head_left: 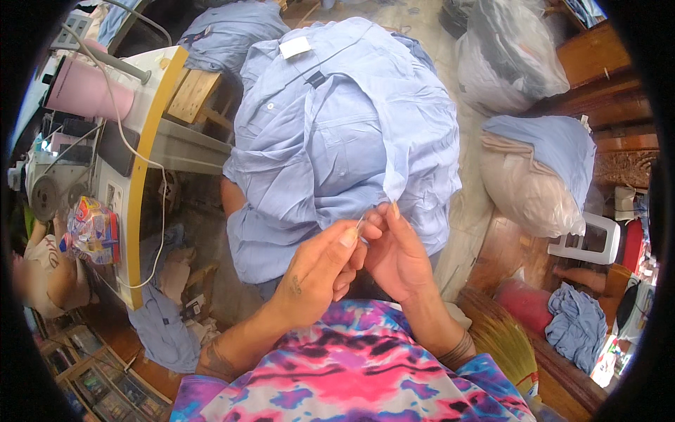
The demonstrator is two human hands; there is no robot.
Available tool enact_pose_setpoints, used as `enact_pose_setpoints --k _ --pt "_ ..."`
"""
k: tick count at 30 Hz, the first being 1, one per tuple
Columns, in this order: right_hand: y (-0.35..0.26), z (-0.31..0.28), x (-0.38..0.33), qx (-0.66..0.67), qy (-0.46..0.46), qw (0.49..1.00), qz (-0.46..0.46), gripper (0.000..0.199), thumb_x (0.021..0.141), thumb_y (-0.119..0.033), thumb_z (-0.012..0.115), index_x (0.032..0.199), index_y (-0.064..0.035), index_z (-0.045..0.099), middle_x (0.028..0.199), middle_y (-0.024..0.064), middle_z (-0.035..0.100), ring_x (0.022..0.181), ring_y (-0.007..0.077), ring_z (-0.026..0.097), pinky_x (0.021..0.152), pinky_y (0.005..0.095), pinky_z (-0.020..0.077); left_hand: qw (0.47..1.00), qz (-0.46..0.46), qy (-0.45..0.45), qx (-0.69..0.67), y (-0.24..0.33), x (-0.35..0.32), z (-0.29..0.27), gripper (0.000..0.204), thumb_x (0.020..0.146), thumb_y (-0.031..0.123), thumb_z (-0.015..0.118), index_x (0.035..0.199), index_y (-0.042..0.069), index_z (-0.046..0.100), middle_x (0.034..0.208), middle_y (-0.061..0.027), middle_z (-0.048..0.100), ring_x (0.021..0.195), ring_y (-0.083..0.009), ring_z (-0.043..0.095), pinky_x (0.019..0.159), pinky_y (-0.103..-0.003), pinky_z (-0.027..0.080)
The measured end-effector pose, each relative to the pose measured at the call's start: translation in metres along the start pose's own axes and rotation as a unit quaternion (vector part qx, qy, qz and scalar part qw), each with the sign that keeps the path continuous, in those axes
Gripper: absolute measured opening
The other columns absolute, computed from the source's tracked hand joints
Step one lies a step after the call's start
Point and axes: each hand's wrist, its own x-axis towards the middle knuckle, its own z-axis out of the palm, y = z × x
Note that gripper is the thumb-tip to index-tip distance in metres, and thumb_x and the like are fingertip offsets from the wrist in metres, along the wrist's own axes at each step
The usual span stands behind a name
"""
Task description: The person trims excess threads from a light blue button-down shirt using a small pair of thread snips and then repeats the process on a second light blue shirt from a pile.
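A light blue shirt (337, 126) lies spread over my lap, collar and white label at the far end. My right hand (397, 257) pinches a lower edge of the shirt between thumb and fingers. My left hand (320, 271) is closed beside it, thumb and forefinger holding a thin metal tool (361, 225), small snips or a needle, too small to tell which. The fingertips of both hands meet at the fabric edge.
A sewing machine table (151, 141) with a yellow edge stands to the left, with a pink cone (88, 91) and a cable. Another person (39, 271) sits at far left. Filled plastic bags (513, 56) and blue cloth piles (576, 323) sit right. A white stool (590, 243) is nearby.
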Motion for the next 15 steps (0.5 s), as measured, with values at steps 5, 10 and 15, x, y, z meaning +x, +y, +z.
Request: enact_pose_setpoints --k 5,10,15 --pt "-0.004 0.013 0.006 -0.017 0.035 0.999 0.018 0.029 0.110 -0.039 0.060 0.123 -0.0128 0.061 0.109 -0.0024 0.060 0.096 0.0110 0.057 0.088 0.0360 0.0515 1.000 0.006 0.003 0.019 -0.004 0.005 -0.007 0.036 0.115 0.032 0.046 0.132 0.003 0.061 0.085 0.0025 0.051 0.052 -0.0002 0.036 0.045 -0.019 0.031" --pt "0.003 0.028 0.014 0.021 0.118 0.993 0.004 0.034 0.109 -0.038 0.061 0.131 -0.0122 0.060 0.105 -0.0016 0.062 0.092 0.0126 0.059 0.087 0.0336 0.0534 1.000 0.005 0.024 -0.011 0.000 0.007 -0.012 0.035 0.114 0.033 0.049 0.128 0.003 0.061 0.080 0.0020 0.052 0.051 0.0008 0.036 0.044 -0.019 0.029" --pt "0.008 0.020 0.018 0.079 0.078 0.994 -0.010 0.030 0.109 -0.038 0.061 0.126 -0.0127 0.062 0.101 -0.0017 0.063 0.089 0.0133 0.060 0.085 0.0314 0.0536 1.000 0.008 0.020 -0.007 -0.003 0.006 -0.019 0.035 0.114 0.035 0.049 0.126 0.004 0.059 0.078 -0.0002 0.054 0.051 -0.0001 0.036 0.044 -0.019 0.028"
